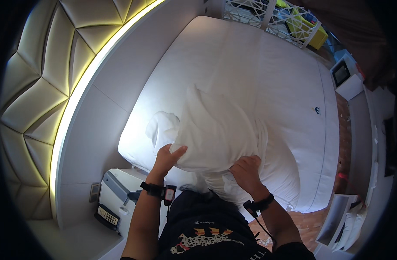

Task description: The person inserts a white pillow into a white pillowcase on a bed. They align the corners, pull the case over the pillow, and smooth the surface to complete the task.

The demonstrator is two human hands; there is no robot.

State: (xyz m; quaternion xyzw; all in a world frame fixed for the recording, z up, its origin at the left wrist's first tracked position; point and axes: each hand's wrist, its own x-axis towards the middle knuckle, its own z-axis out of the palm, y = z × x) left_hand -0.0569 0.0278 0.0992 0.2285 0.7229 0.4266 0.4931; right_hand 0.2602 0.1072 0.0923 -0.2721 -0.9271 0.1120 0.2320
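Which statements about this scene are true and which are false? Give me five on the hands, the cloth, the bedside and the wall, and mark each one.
1. The left hand and the right hand both grip the white cloth. True.
2. The right hand is spread open, apart from the white cloth. False: its fingers are closed on the cloth.
3. A keypad telephone is at the white nightstand, on the person's left. True.
4. A lit strip curves beside the padded wall panels. True.
5. The lit strip glows red. False: it glows yellowish white.
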